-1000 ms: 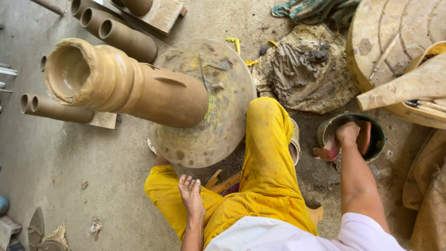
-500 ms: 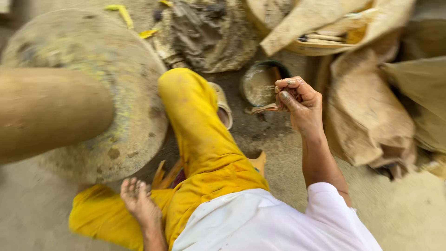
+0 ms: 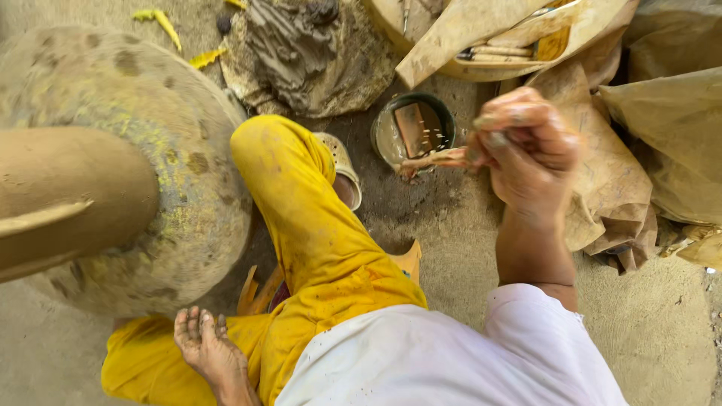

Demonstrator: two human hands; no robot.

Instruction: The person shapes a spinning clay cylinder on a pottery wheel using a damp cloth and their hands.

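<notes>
My right hand (image 3: 526,143) is raised above the ground, shut on a wet, clay-smeared strip (image 3: 440,159) that points left, just in front of a small dark bucket (image 3: 412,96) of muddy water. My left hand (image 3: 207,349) lies flat and open on my yellow trouser knee (image 3: 150,361) at the bottom left. A tall brown clay piece (image 3: 68,195) stands on the big round clay-spattered wheel (image 3: 195,203) to the left of my bent right leg (image 3: 301,218).
A lump of grey clay (image 3: 301,45) rests on sacking at the top. A tan board with wooden tools (image 3: 489,34) lies at the top right over crumpled sacking (image 3: 624,173). A worn sandal (image 3: 342,162) sits by my leg on the sandy ground.
My right hand has come up out of the bucket with the wet strip and risen toward me. The view has swung right and closer. My left hand stays on my knee.
</notes>
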